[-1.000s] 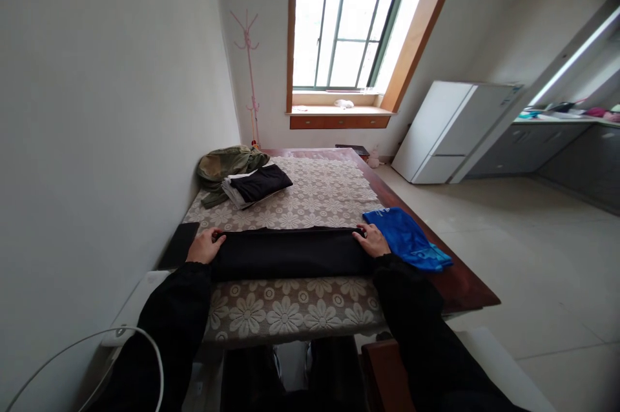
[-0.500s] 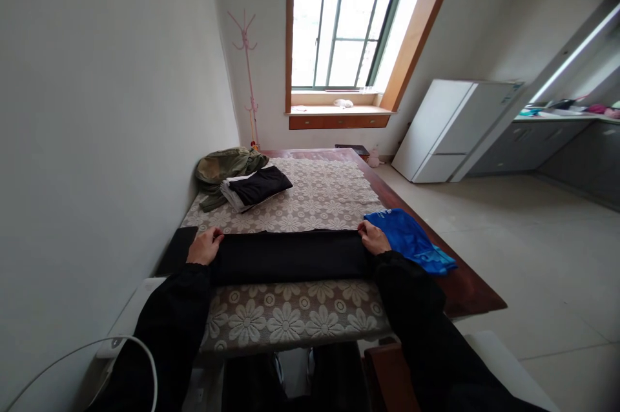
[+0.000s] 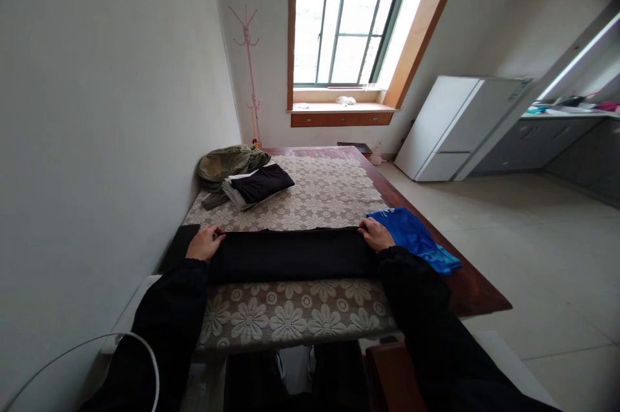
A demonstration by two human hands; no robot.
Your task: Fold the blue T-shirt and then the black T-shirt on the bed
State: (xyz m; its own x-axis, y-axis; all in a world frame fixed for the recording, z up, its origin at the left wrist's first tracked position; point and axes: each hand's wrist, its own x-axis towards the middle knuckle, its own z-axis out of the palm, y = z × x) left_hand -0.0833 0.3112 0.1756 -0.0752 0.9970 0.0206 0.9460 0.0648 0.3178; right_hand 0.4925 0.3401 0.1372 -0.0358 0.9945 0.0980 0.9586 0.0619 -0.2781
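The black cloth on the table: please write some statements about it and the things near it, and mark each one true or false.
1. Both hands rest on the black cloth, the left hand at one end and the right hand at the other. True.
2. The cloth lies crumpled in a heap. False: it lies flat as a long folded band.
3. A blue garment lies beside the right hand. True.
4. The folded pile at the far left is red. False: its top piece is black.

left hand point(image 3: 205, 245) palm down | right hand point(image 3: 376, 235) palm down | arms outstretched
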